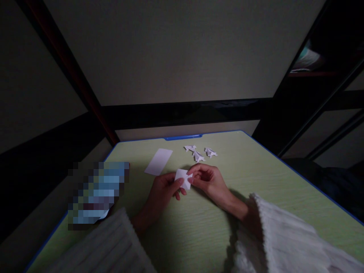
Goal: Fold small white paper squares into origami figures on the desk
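A small folded white paper (184, 177) is held up over the table between my two hands. My left hand (163, 189) pinches its left side, thumb on top and fingers beneath. At the right edge, the thumb and forefinger of my right hand (209, 180) grip the same paper, the other fingers curled. Just beyond lie three small folded paper figures, shaped like frogs: one (190, 148) at the back left, another (198, 156) close in front of it, and a third (211, 152) to the right. A flat white sheet of paper (159, 161) rests left of them.
The light wooden table (256, 170) has a blue rim, with a blue strip (183, 137) at its far edge. A blurred-out, screen-like object (99, 197) sits on the left. Cabinet panels (184, 53) stand behind, and dark shelving (307, 72) is at the right.
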`<state>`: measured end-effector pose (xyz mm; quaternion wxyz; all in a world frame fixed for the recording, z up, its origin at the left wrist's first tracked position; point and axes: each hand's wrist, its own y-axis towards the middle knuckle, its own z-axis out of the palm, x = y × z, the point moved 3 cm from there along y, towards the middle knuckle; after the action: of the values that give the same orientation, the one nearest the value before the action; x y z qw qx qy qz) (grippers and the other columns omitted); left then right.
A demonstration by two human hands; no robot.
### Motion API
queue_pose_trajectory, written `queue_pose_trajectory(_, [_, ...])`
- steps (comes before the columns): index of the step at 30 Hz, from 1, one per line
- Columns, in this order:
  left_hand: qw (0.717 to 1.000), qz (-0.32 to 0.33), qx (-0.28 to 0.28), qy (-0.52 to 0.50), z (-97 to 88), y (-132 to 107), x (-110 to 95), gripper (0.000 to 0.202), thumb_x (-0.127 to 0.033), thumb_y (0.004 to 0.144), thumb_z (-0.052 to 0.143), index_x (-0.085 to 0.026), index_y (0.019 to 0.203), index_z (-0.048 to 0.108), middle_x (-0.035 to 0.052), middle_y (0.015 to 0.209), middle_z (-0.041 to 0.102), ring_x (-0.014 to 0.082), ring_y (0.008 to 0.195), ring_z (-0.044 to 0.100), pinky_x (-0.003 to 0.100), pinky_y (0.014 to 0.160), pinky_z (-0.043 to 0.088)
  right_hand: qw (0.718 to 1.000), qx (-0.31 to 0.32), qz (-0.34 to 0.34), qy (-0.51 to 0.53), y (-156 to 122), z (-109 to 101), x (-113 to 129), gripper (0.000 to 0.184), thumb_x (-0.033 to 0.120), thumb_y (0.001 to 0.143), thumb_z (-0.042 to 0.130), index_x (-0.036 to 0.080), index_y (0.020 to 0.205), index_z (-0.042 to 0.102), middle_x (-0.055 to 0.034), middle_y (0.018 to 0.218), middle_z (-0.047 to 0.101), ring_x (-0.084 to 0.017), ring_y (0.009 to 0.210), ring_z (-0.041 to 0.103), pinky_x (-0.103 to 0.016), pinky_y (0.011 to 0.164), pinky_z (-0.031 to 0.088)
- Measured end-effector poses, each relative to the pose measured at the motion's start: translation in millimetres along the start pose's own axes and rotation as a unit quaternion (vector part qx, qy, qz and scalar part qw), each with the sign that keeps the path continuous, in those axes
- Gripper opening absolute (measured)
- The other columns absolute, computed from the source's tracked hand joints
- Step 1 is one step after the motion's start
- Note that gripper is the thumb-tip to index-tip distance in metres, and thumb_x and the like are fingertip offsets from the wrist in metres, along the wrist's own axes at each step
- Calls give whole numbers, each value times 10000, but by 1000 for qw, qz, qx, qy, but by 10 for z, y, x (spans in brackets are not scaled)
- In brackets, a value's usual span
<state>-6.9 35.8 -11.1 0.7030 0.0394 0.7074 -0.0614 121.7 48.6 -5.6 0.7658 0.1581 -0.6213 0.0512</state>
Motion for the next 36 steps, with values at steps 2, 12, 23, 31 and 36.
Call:
queue_pose_trajectory(2, [1000, -7, -14, -1, -6, 5, 16, 125, -231, 624, 587, -111, 644, 618, -8, 486, 602, 91, 439, 537, 178, 426, 414, 997, -16, -51, -47, -5, -10, 30, 60, 147, 600, 640, 164, 640, 599, 7, 660, 541, -81, 554, 483, -227, 514, 374])
queue_pose_trajectory(12, [995, -44, -52, -67, 14, -13, 10, 113, -219, 590, 616, -116, 636, 630, -15, 581, 647, 123, 541, 595, 233, 570, 498, 990, 3, -94, -105, -22, 6, 58, 68, 129, 605, 652, 183, 566, 640, -41, 961, 530, -145, 851, 511, -293, 745, 402])
queue_pose_trajectory(23, [989, -66, -36, -124, -9, 21, 89, 161, -215, 582, 640, -96, 688, 665, 25, 622, 663, 119, 561, 590, 245, 573, 521, 982, 32, -108, -152, -34, 22, 36, 74, 140, 646, 618, 178, 586, 641, -49, 901, 537, -154, 829, 523, -294, 728, 408])
queue_pose_trajectory(31, [996, -31, -49, -75, -52, -4, 69, 214, -234, 601, 636, -97, 763, 665, 31, 689, 676, 134, 612, 602, 240, 586, 522, 1000, 29, -6, 4, -19, 40, 14, 51, 166, 600, 644, 162, 593, 594, -34, 923, 543, -118, 755, 528, -260, 672, 405])
queue_pose_trajectory(36, [997, -18, -60, -46, -66, -7, 49, 265, -290, 600, 630, -97, 778, 663, 39, 744, 679, 170, 668, 614, 270, 601, 527, 995, 40, 74, 51, 2, 58, -61, 109, 182, 586, 645, 135, 534, 563, 11, 656, 571, -86, 603, 498, -229, 601, 370])
